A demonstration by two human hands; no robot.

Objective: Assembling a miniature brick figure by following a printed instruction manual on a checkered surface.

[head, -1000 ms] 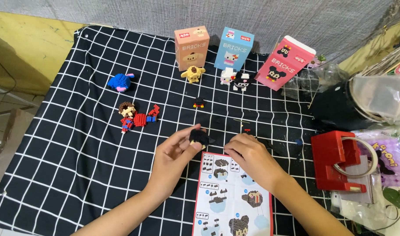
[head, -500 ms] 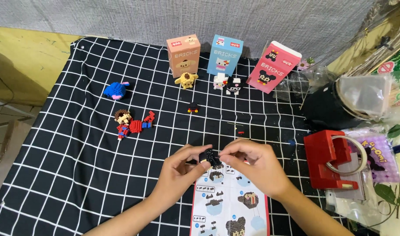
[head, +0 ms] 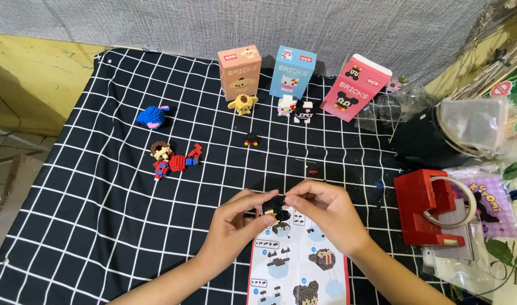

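Both hands meet low in the view over a black cloth with a white grid. Left hand comes in from the lower left, its fingers curled and its fingertips pinched on a small black brick piece. Right hand comes in from the lower right and pinches the same piece from the other side, thumb and forefinger closed on it. The piece sits squarely between the 2 hands, touching both, so neither is nearer; it is too small to tell which way its long side runs.

Just below the piece lies an instruction sheet with pictures of build steps, its long side running toward the person. The hands hold the piece above the sheet's top edge.

Farther out, a few tiny loose bricks lie on the cloth, and a small black and red part sits beyond them. To the left lie a red and blue brick figure on its side and a blue brick figure. To the right stands a red tape dispenser among plastic bags.

At the far edge stand 3 boxes, an orange box, a blue box and a pink box tilted to one side. In front of them stand a yellow figure, a white figure and a black and white figure.
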